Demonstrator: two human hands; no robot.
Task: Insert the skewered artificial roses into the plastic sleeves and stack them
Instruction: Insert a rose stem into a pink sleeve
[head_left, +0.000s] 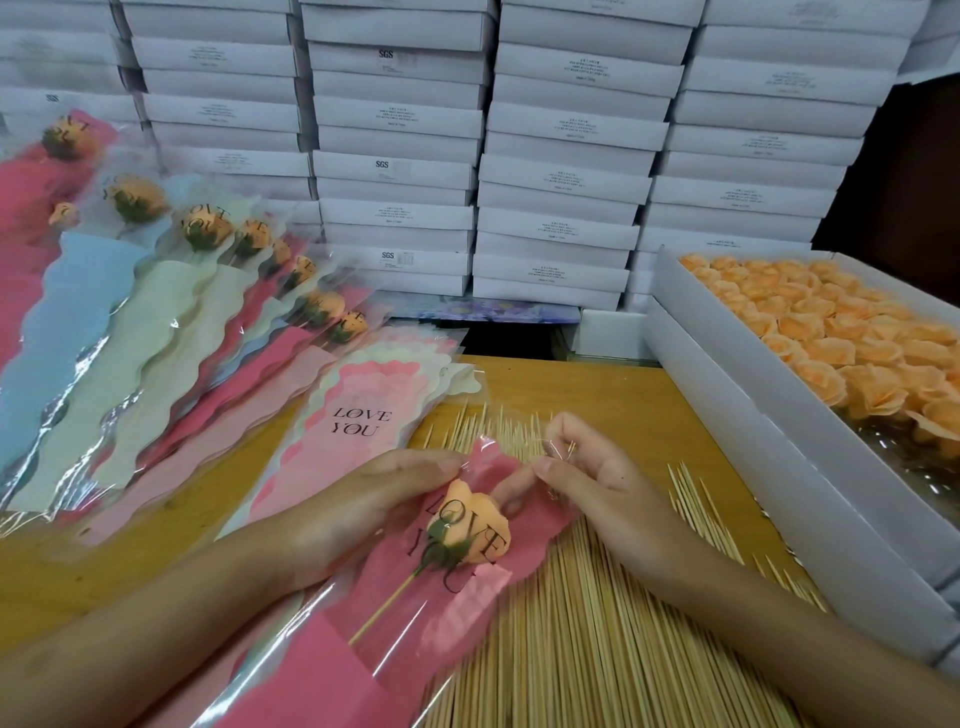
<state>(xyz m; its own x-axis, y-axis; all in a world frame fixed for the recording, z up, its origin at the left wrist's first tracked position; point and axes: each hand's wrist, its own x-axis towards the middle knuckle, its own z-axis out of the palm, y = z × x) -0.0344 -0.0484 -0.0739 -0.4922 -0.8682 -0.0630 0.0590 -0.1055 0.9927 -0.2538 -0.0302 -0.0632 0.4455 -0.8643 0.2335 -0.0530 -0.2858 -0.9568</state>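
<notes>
The orange rose (470, 525) on its skewer (384, 608) lay inside a pink sleeve (415, 644) printed LOVE YOU. The sleeve was held low at the middle of the view, just over a heap of bare skewers (571, 654). The left hand (384, 493) gripped the sleeve at the rose's left side, fingers curled round its edge. The right hand (587, 478) pinched the sleeve's clear top edge between thumb and forefinger, the other fingers loosely bent. Just beside the left hand, a stack of empty sleeves (358, 415) lay flat on the wooden table (597, 384). Further left, filled sleeves (208, 312) in pink, blue and cream lay overlapping in a fanned row, each with an orange rose near its top. To the right stood a long white box (753, 405) packed with orange rose heads (831, 338). Behind everything stood a wall of stacked white boxes (561, 156).
</notes>
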